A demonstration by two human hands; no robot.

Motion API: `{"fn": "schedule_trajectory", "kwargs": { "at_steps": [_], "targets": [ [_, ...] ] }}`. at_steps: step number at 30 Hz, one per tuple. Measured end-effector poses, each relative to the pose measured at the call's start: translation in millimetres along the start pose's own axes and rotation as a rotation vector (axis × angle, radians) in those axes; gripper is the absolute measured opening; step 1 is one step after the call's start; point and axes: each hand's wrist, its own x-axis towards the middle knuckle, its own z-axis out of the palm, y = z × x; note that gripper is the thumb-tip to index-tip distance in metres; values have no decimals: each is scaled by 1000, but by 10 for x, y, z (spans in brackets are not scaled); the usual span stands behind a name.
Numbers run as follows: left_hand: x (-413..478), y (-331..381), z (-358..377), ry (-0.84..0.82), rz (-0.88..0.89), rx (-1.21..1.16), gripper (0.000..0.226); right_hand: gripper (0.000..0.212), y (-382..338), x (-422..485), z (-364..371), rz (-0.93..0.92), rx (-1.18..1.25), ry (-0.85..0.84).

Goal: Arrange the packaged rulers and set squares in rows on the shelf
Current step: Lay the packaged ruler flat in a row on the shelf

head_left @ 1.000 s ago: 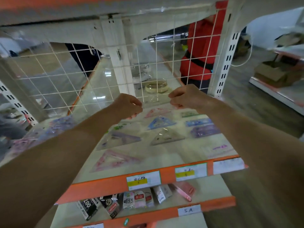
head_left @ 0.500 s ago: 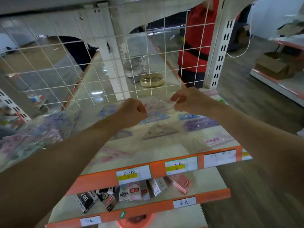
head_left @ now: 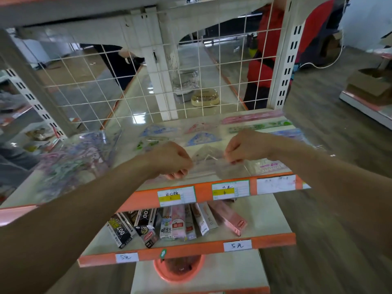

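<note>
Pkt (head_left: 209, 165) drawn fwd; set squares (head_left: 203, 139), grid (head_left: 135, 98) behind.

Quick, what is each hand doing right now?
Left hand: curled, pinching the left edge of the clear packet.
Right hand: curled, pinching its right edge.

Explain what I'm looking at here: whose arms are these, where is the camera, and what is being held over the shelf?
There is no machine: a person works with bare hands, and the single camera sits on their head, looking forward and down. The left hand and right hand each pinch an end of a clear packet, seemingly holding a set square, over the front of the shelf. Behind it lie packaged set squares in rows, with packaged rulers to the right and a loose pile of packets on the left.
</note>
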Motion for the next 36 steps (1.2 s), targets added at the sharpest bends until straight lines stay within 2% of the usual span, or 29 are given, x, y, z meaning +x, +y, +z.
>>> {"fn": "schedule_trajectory", "kwargs": {
  "at_steps": [3, 5, 8, 10, 13, 16, 19, 22, 24, 27, 28, 31, 36],
  "targets": [
    [-60, 26, 61, -15, 7, 56, 18, 12, -16, -29, 59, 17, -29, -15],
    [-63, 35, 89, -9, 16, 99, 18, 20, -48, -53, 99, 20, -130, -62],
    [-38, 43, 99, 16, 30, 158, 17, 8, -64, -63, 119, 41, -283, -60],
    [10, 34, 96, 48, 41, 214, 16, 16, -75, -78, 107, 63, -327, -57],
    [144, -5, 74, 127, 62, 327, 15, 15, -114, -85, 92, 47, -397, -74],
    [252, -16, 49, 186, 47, 427, 19, 16, -132, -14, 71, 55, -433, -14],
    [299, 30, 50, 208, 38, 516, 17, 14, -95, 125, 55, 57, -353, 102],
    [347, 50, 47, 211, 19, 524, 21, 17, -129, 193, 53, 61, -371, 165],
    [340, 69, 60, 192, 30, 519, 26, 16, -169, 165, 47, 40, -391, 124],
    [218, 164, 132, 36, 37, 532, 53, 35, -223, 40, 73, 43, -495, -82],
    [165, 206, 163, -14, 28, 546, 55, 35, -241, 1, 95, 42, -550, -126],
    [130, 272, 231, -67, 33, 551, 42, 25, -293, -45, 163, 5, -676, -115],
    [166, 319, 328, -53, 3, 516, 19, 22, -283, -21, 223, -26, -599, -117]
  ]
}}
